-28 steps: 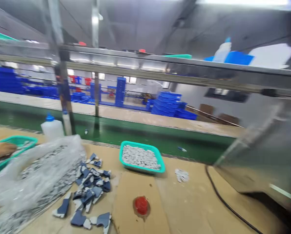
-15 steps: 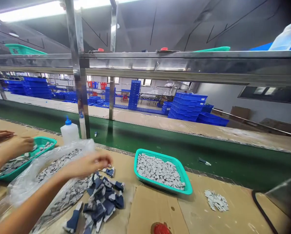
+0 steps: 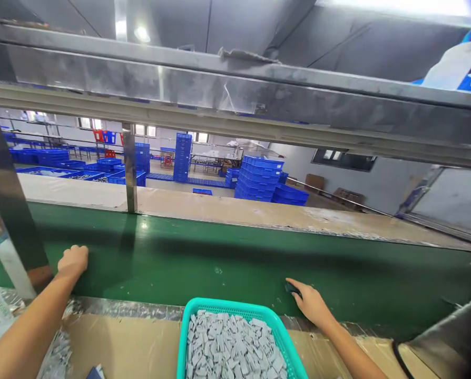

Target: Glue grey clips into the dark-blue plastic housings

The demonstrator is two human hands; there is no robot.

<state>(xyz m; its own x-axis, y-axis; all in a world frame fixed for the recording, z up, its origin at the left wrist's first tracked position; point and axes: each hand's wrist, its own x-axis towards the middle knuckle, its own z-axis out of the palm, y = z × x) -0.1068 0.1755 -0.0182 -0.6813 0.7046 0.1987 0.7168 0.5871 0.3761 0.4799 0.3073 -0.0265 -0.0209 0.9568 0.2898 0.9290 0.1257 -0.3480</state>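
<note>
1. Here, the right hand (image 3: 310, 304), lower right of the frame, reaches onto the green belt (image 3: 219, 258), its grip closing on a small dark piece (image 3: 292, 288).
2. The left hand (image 3: 73, 260), lower left, rests curled on the belt's edge, holding nothing.
3. A teal basket (image 3: 188, 326) of grey pieces (image 3: 233, 347) sits on the counter (image 3: 133, 342) between them.

A cardboard-covered bench (image 3: 133, 342) carries a teal basket (image 3: 188, 326) of grey pieces, beside a green belt (image 3: 219, 258)

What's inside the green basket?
The basket is piled with small grey pieces, all much alike. The pile covers the bottom, so anything under it is hidden, and the picture's lower edge cuts off the near end.
</note>
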